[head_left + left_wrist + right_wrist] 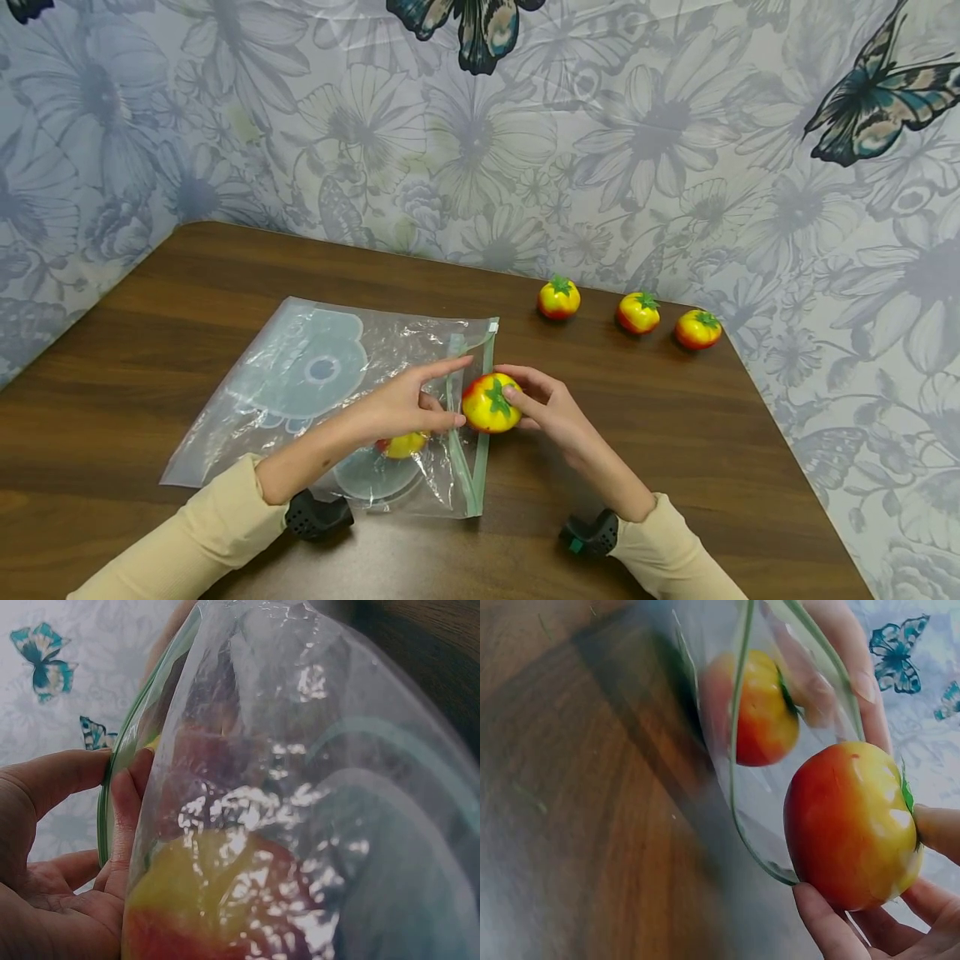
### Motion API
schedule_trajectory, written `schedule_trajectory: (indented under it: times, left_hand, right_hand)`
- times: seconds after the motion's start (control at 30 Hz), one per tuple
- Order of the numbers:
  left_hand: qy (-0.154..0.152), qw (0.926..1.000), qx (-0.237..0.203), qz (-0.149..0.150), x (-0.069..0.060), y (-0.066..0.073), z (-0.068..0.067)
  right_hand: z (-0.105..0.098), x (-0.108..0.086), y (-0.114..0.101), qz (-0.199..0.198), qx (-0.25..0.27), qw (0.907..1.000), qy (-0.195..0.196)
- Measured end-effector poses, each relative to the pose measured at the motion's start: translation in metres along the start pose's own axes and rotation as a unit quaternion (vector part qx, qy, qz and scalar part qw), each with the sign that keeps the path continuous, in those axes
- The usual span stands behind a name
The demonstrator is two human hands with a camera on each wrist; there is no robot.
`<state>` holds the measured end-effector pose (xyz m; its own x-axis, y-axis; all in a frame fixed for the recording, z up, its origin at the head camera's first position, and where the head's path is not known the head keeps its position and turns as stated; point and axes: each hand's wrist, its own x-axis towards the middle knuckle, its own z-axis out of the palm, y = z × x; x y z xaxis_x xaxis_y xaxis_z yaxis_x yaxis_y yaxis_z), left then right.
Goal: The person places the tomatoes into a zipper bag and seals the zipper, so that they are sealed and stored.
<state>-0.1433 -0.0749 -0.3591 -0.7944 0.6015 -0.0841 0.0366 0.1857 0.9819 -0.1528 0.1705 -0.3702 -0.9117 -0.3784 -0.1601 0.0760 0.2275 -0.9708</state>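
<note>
A person's right grip (546,407) clasps a glossy, rounded, red-and-yellow imitation tomato (483,414) by its star-shaped green leafy top and sides, at the mouth of a crinkled, clear plastic zip bag (401,340) edged with a green strip (480,467). The left grip (401,408) touches the bag's edge; whether it pinches the film cannot be told. One matching tomato (405,447) sits inside; three smooth others (637,313) stand farther back on the wood-grained brown surface (637,467).
</note>
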Motion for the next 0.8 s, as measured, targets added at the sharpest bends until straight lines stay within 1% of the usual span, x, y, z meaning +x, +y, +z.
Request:
schedule_trajectory:
  times: [0.27, 0.43, 0.57, 0.8]
  left_hand:
    - [-0.004, 1.0000, -0.006, 0.007, 0.001, 0.000, -0.001]
    - [-0.004, 0.9999, -0.005, 0.012, 0.001, -0.001, -0.001]
    - [-0.005, 0.9998, -0.005, 0.016, 0.001, -0.001, -0.001]
    - [-0.004, 0.9999, -0.002, 0.013, 0.000, 0.000, -0.001]
  right_hand:
    - [0.013, 0.006, 0.003, -0.004, -0.001, 0.9998, -0.019]
    - [0.019, 0.008, 0.005, -0.003, -0.017, 0.9997, -0.014]
    - [0.027, 0.008, 0.008, -0.011, -0.033, 0.9994, -0.008]
    - [0.032, 0.011, 0.011, -0.023, -0.042, 0.9989, -0.002]
